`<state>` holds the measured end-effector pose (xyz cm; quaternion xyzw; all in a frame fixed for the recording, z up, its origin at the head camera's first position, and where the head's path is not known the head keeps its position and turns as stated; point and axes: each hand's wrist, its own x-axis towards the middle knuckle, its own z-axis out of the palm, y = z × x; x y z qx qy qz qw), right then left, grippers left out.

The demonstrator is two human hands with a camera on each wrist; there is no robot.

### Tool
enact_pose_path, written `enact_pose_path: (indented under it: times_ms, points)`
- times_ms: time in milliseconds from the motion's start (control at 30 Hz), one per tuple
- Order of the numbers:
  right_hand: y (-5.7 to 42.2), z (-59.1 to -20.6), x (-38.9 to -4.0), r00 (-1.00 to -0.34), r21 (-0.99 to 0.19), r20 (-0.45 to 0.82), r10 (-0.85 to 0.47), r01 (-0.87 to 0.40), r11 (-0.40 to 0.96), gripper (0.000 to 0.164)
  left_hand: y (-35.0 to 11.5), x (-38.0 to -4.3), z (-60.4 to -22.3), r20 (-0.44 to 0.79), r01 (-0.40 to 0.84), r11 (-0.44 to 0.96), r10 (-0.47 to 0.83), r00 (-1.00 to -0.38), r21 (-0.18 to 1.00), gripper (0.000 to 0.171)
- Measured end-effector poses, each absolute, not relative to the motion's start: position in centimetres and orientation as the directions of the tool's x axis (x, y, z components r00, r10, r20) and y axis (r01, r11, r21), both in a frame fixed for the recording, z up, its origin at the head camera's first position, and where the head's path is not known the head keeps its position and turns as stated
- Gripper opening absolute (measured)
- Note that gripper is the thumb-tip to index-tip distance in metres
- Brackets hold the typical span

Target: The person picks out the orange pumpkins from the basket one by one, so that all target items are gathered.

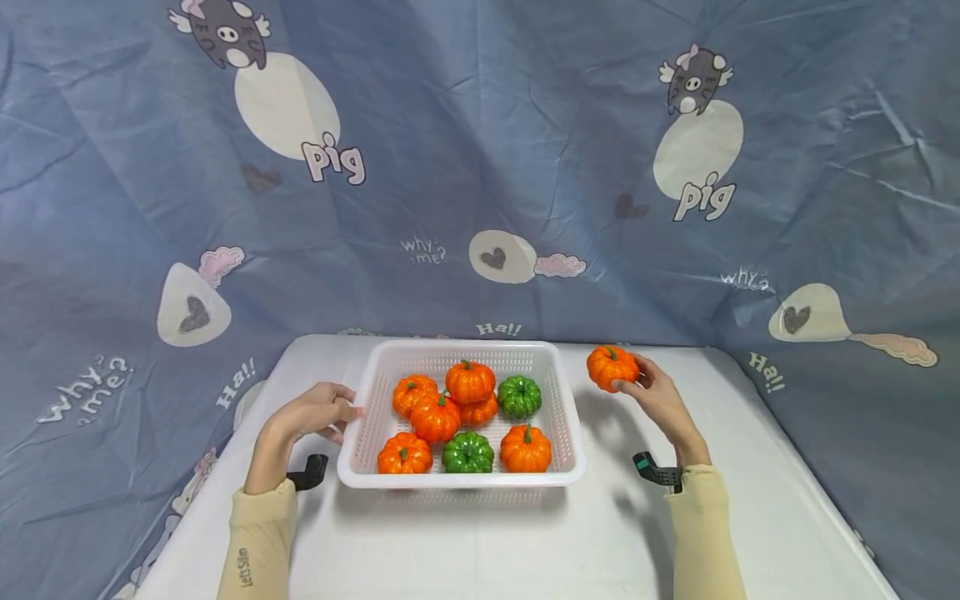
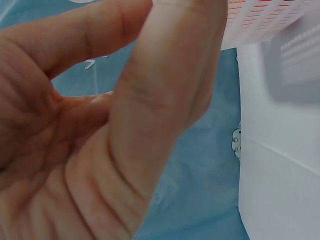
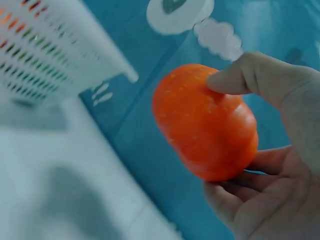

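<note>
My right hand [image 1: 660, 406] holds a small orange toy pumpkin [image 1: 612, 368] above the table, right of the basket. In the right wrist view, the thumb presses one side of this pumpkin [image 3: 205, 122] and the fingers support it from below. At the left, my left hand [image 1: 318, 410] grips the side rim of a white plastic basket [image 1: 461, 481] with its fingertips. Inside the basket lie several orange pumpkins [image 1: 526, 450], one stacked over another, and two green pumpkins [image 1: 468, 452]. The left wrist view shows the bent fingers close up, with the fingertips hidden near the basket wall [image 2: 255, 22].
A white-covered table [image 1: 465, 542] carries the basket. Behind it and at both sides hangs a blue cloth [image 1: 420, 167] printed with pigs and lettering. Black wrist cameras [image 1: 658, 471] sit on both forearms, below beige sleeves.
</note>
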<state>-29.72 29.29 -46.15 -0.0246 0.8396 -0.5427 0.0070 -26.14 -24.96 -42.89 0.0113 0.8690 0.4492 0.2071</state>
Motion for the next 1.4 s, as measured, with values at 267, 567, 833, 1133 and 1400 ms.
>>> enact_pose_path:
  times_ms: [267, 567, 833, 1133, 1400]
  points:
    - [29.9, -49.0, -30.9, -0.999, -0.923, 0.001, 0.046, 0.017, 0.384, 0.086, -25.0, -26.1, -42.9, -0.349, -0.164, 0.592, 0.212, -0.913, 0.789, 0.055]
    - [30.1, -51.3, -31.5, -0.995, -0.917, -0.078, 0.069, 0.099, 0.387, 0.090, -25.0, -26.0, -43.0, -0.347, -0.167, 0.594, 0.203, -0.916, 0.787, 0.053]
    - [30.0, -52.6, -31.9, -0.992, -0.902, -0.093, 0.087, 0.122, 0.414, 0.091, -25.0, -26.1, -43.1, -0.346, -0.162, 0.597, 0.206, -0.915, 0.785, 0.054]
    - [29.7, -53.5, -32.1, -0.995, -0.912, -0.075, 0.058, 0.092, 0.400, 0.089, -24.9, -26.1, -43.0, -0.349, -0.157, 0.598, 0.218, -0.911, 0.786, 0.052]
    - [29.6, -53.5, -32.1, -0.995, -0.901, -0.080, 0.059, 0.097, 0.423, 0.089, -25.1, -26.0, -43.0, -0.333, -0.144, 0.582, 0.232, -0.914, 0.800, 0.048]
